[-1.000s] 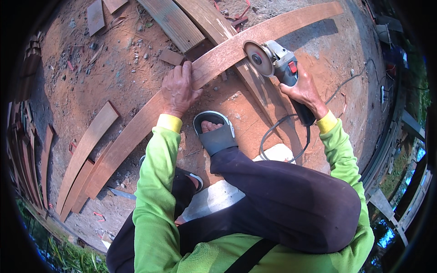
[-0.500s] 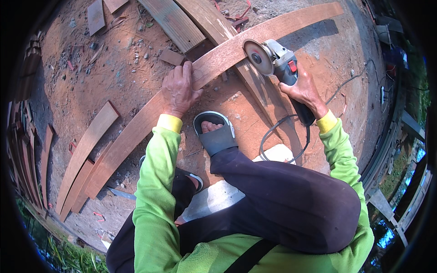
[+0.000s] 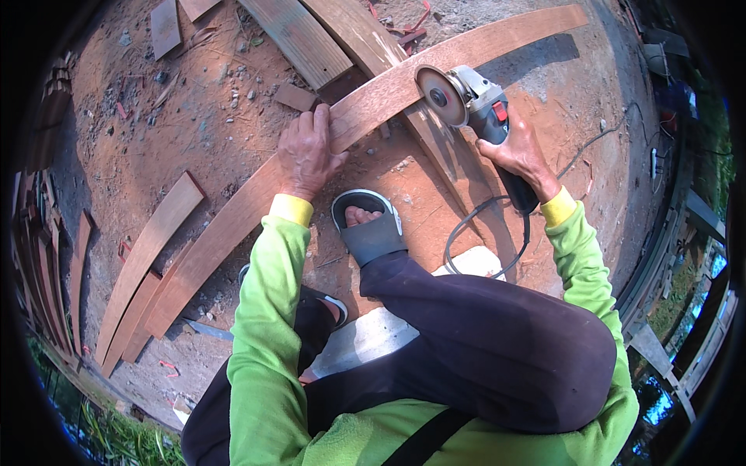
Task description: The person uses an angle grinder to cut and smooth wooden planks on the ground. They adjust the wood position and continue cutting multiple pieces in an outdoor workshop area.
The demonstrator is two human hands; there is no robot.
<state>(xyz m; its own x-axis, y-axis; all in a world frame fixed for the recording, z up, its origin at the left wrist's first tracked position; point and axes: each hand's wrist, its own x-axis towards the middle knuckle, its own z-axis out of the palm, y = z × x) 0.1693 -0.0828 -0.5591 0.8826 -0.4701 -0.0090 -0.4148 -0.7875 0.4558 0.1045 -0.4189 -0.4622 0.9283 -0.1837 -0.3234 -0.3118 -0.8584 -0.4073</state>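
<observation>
A long reddish-brown wooden plank (image 3: 376,103) runs from the lower left to the upper right, resting across another board (image 3: 447,151). My left hand (image 3: 309,151) is closed over the plank near its middle, fingers curled past the far edge. My right hand (image 3: 522,151) grips an angle grinder (image 3: 487,101) with a grey and black body and a red switch. Its round disc (image 3: 440,95) stands at the near edge of the plank, to the right of my left hand. Whether the disc is spinning or touching the wood, I cannot tell.
Thicker boards (image 3: 299,40) lie at the top. Loose planks (image 3: 151,256) and a stack of strips (image 3: 43,264) lie to the left. The grinder's black cord (image 3: 460,233) loops near my sandalled foot (image 3: 367,225). A pale block (image 3: 365,339) lies beneath my legs.
</observation>
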